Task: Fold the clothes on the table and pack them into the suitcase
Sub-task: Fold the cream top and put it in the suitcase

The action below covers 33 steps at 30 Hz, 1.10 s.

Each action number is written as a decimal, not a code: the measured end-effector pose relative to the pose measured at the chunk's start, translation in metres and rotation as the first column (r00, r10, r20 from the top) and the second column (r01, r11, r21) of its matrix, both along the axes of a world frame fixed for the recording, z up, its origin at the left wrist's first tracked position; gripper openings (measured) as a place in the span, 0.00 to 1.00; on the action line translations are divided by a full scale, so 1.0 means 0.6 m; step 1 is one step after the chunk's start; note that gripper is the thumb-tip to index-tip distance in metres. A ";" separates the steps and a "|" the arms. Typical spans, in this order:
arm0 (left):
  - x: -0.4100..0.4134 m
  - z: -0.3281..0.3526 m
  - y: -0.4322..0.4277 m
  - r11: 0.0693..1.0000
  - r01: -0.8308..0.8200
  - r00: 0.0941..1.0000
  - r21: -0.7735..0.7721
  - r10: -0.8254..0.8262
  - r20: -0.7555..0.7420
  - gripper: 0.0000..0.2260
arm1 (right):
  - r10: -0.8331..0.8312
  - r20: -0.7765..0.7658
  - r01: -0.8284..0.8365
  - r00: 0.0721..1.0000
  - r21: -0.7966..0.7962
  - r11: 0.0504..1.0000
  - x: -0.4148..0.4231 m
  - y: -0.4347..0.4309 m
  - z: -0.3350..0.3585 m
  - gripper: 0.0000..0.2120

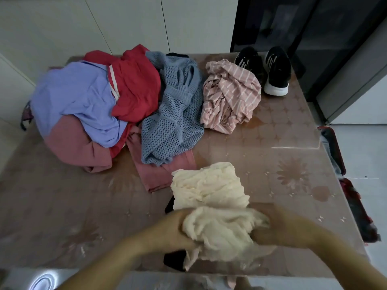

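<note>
A crumpled cream garment (211,197) lies at the table's near edge. My left hand (178,229) grips its near bunched end from the left, and my right hand (278,227) grips the same bunch from the right. A dark cloth (173,260) shows beneath it. Behind lie a pile of a lilac shirt (75,101), a red garment (136,86), a pink garment (77,147) and a blue knit sweater (173,114). A pink striped shirt (230,97) sits apart to the right. The red suitcase (339,155) stands open on the floor at the right, mostly hidden by the table.
A pair of black trainers (272,70) stands on the far right corner of the brown patterned table (282,164). White cabinet doors run behind the table, and a dark glass-fronted unit is at the back right. Pale floor shows right of the table.
</note>
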<state>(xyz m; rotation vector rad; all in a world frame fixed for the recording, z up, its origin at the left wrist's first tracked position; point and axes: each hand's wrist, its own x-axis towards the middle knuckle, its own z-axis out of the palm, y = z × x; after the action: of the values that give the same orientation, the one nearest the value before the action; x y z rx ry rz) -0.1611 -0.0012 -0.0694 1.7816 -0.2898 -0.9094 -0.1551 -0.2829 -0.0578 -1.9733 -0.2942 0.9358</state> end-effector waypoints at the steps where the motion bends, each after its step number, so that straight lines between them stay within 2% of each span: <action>1: 0.012 0.005 0.003 0.994 -0.104 0.995 -0.014 0.104 -0.010 0.22 | -0.068 0.024 0.067 0.997 0.032 0.997 0.018 0.003 0.009 0.12; 3: 0.038 0.008 0.006 0.939 -0.339 0.940 0.058 0.337 0.046 0.17 | -0.227 0.129 0.223 0.965 0.045 0.974 0.055 0.019 0.016 0.14; 5: 0.061 0.003 0.004 0.823 -0.543 0.838 0.169 0.516 0.177 0.18 | -0.392 0.232 0.405 0.890 -0.009 0.914 0.088 0.043 0.002 0.16; 7: 0.070 -0.005 -0.003 0.725 -0.679 0.714 0.117 0.615 0.333 0.19 | -0.493 0.305 0.535 0.815 -0.066 0.842 0.106 0.066 -0.016 0.19; 8: 0.067 -0.005 -0.007 0.713 -0.697 0.672 0.074 0.615 0.412 0.20 | -0.499 0.339 0.552 0.798 -0.079 0.830 0.106 0.074 -0.025 0.21; 10: 0.051 -0.011 -0.014 0.780 -0.623 0.645 0.059 0.470 0.602 0.24 | -0.428 0.417 0.511 0.802 -0.108 0.853 0.093 0.079 -0.040 0.27; 11: 0.042 -0.016 -0.019 0.826 -0.547 0.643 0.134 0.312 0.700 0.25 | -0.364 0.455 0.467 0.813 -0.135 0.874 0.083 0.079 -0.046 0.30; 13: 0.031 -0.043 -0.022 0.825 -0.437 0.623 0.358 -0.010 0.783 0.26 | -0.214 0.505 0.372 0.836 -0.237 0.897 0.066 0.079 -0.061 0.33; 14: 0.034 -0.058 -0.021 0.800 -0.421 0.633 0.427 -0.078 0.770 0.26 | -0.145 0.513 0.339 0.846 -0.308 0.889 0.061 0.079 -0.071 0.34; 16: 0.048 -0.083 -0.014 0.779 -0.425 0.720 0.462 -0.019 0.694 0.24 | -0.070 0.486 0.313 0.871 -0.438 0.843 0.059 0.079 -0.088 0.32; 18: 0.059 -0.097 -0.007 0.804 -0.422 0.796 0.418 0.109 0.595 0.23 | -0.127 0.422 0.331 0.898 -0.456 0.826 0.064 0.082 -0.096 0.29; 19: 0.061 -0.100 -0.005 0.825 -0.434 0.803 0.361 0.173 0.570 0.24 | -0.182 0.396 0.354 0.900 -0.419 0.836 0.066 0.083 -0.097 0.28; 21: 0.059 -0.095 -0.005 0.819 -0.523 0.753 0.236 0.314 0.579 0.25 | -0.305 0.367 0.429 0.879 -0.326 0.842 0.069 0.086 -0.093 0.32; 22: 0.056 -0.089 -0.006 0.784 -0.590 0.718 0.192 0.401 0.570 0.28 | -0.386 0.350 0.488 0.854 -0.280 0.827 0.069 0.086 -0.090 0.34; 24: 0.050 -0.084 -0.004 0.690 -0.700 0.689 0.185 0.583 0.430 0.33 | -0.544 0.273 0.603 0.793 -0.231 0.764 0.067 0.085 -0.089 0.38; 26: 0.047 -0.090 -0.002 0.651 -0.740 0.672 0.169 0.708 0.216 0.30 | -0.622 0.167 0.643 0.765 -0.244 0.726 0.063 0.086 -0.093 0.38; 28: 0.046 -0.097 -0.008 0.660 -0.742 0.670 0.116 0.736 0.100 0.25 | -0.639 0.107 0.645 0.761 -0.219 0.732 0.058 0.092 -0.100 0.32; 31: 0.054 -0.095 -0.034 0.671 -0.741 0.672 0.040 0.741 0.020 0.10 | -0.650 0.136 0.664 0.747 -0.133 0.735 0.050 0.096 -0.106 0.18; 33: 0.056 -0.092 -0.055 0.695 -0.719 0.695 0.021 0.719 -0.020 0.11 | -0.691 0.148 0.704 0.708 -0.074 0.706 0.040 0.086 -0.105 0.08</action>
<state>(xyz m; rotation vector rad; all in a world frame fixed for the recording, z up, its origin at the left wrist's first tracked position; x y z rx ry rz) -0.1276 -0.0341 -0.1243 1.6747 0.4325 -0.3522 -0.1310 -0.2313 -0.1209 -2.0052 0.4618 0.3434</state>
